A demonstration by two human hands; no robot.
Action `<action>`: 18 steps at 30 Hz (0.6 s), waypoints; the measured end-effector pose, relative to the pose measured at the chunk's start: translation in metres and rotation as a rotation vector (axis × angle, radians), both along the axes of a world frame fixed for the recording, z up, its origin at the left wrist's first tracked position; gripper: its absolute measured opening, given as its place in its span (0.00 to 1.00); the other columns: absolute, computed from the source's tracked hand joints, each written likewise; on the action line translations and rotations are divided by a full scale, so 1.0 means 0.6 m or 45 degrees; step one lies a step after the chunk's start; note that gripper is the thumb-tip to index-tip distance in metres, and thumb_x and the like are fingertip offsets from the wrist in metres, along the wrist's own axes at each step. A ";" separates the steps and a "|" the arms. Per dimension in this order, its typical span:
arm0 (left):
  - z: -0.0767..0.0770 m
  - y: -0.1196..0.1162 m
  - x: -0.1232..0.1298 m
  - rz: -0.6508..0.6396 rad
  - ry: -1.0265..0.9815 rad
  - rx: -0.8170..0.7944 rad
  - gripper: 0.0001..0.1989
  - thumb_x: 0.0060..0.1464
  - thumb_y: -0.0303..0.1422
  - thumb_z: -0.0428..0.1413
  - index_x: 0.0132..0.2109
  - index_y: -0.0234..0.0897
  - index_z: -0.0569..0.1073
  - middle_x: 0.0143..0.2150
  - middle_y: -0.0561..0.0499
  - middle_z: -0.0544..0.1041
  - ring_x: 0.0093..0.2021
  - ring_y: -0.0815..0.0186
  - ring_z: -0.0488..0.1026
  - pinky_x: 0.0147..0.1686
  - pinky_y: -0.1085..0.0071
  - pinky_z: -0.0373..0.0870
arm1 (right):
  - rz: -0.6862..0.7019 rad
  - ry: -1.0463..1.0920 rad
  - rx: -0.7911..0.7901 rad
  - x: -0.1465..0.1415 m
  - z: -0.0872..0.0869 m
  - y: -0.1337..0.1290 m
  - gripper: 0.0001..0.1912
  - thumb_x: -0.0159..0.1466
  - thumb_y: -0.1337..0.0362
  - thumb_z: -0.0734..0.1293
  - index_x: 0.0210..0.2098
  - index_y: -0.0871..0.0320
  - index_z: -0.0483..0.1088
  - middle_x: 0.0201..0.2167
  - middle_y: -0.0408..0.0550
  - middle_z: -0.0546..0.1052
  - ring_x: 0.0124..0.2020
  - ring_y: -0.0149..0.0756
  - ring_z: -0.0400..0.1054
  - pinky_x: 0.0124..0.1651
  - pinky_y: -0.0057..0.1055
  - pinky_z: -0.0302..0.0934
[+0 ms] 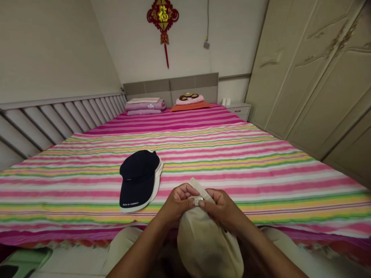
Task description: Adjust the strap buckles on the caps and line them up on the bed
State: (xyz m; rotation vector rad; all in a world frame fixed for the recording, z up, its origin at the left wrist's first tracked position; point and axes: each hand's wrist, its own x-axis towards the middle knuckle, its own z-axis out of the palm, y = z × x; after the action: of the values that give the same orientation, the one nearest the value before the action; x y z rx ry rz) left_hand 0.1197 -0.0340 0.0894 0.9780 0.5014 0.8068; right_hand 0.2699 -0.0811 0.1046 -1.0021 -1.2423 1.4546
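Observation:
A beige cap (207, 241) is held over my lap, its crown toward me and its back strap (201, 189) sticking up past my fingers. My left hand (184, 199) pinches the strap beside a small metal buckle (198, 201). From the other side, my right hand (218, 204) grips the strap, with the thumb against the buckle. To the left on the bed lies a navy cap (140, 173) with small white lettering on its brim. It rests on top of a white cap (158, 179), of which only the edge shows.
The bed (255, 162) has a striped sheet. Folded purple bedding (146, 106) and a pink pillow (189, 100) lie at the headboard (191, 83). A railing (58, 119) runs along the left, a wardrobe (304, 77) stands right, and a green stool (31, 260) is at lower left.

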 end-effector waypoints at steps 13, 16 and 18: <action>-0.003 -0.020 -0.004 0.308 0.304 0.272 0.12 0.36 0.30 0.63 0.33 0.33 0.72 0.25 0.53 0.74 0.25 0.72 0.67 0.27 0.76 0.62 | -0.093 0.071 -0.101 -0.011 -0.013 -0.001 0.18 0.56 0.51 0.61 0.21 0.59 0.60 0.09 0.34 0.58 0.10 0.20 0.43 0.13 0.21 0.36; -0.005 -0.022 -0.006 0.352 0.287 0.233 0.11 0.37 0.30 0.62 0.32 0.33 0.74 0.27 0.51 0.75 0.26 0.71 0.68 0.27 0.76 0.62 | -0.103 0.106 -0.069 -0.013 -0.012 -0.003 0.21 0.60 0.51 0.57 0.18 0.60 0.60 0.08 0.35 0.57 0.09 0.20 0.43 0.14 0.22 0.36; -0.009 -0.023 -0.005 0.342 0.183 0.100 0.11 0.38 0.31 0.62 0.32 0.33 0.73 0.26 0.51 0.75 0.25 0.71 0.69 0.27 0.75 0.63 | -0.101 0.137 -0.061 -0.015 -0.012 -0.004 0.20 0.60 0.52 0.57 0.21 0.60 0.63 0.08 0.35 0.59 0.09 0.21 0.44 0.14 0.23 0.36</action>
State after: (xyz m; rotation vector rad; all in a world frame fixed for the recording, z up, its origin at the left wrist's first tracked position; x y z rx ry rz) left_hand 0.1170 -0.0479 0.0839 1.0597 0.7407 1.0065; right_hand 0.2610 -0.0835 0.0975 -0.9812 -1.0837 1.4628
